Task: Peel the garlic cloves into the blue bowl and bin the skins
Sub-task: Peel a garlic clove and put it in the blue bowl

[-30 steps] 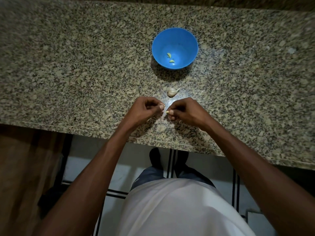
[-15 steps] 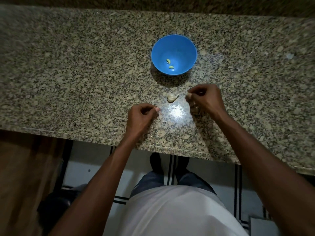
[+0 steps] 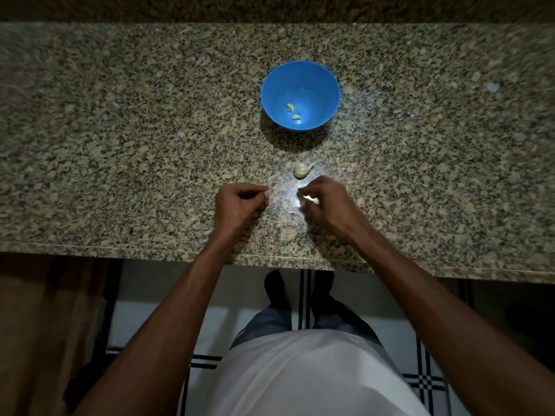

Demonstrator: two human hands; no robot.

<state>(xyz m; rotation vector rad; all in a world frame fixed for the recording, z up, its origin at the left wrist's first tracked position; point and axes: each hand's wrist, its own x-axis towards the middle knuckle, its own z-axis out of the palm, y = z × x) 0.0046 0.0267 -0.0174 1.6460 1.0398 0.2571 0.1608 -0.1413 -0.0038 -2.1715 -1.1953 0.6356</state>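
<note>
The blue bowl (image 3: 300,96) stands on the granite counter (image 3: 120,145), well apart from the hands, with two peeled cloves (image 3: 293,112) lying in its bottom. An unpeeled garlic piece (image 3: 301,170) rests on the counter between the bowl and the hands, just beyond the right hand (image 3: 326,202). The right hand is curled, its fingertips pinching a small pale scrap (image 3: 309,199); whether this is skin or a clove cannot be told. The left hand (image 3: 240,202) is curled with thumb and forefinger pressed together; whether they hold a skin fragment cannot be told. A small pale fleck (image 3: 292,212) lies on the counter between the hands. Judged from its appearance, the garlic is light and firm, with thin, dry, brittle skin that tears into flakes and drifts easily. Take hold of the piece at its body with one hand and pinch the papery tail or a loose skin edge with the other. No bin is in view.
</note>
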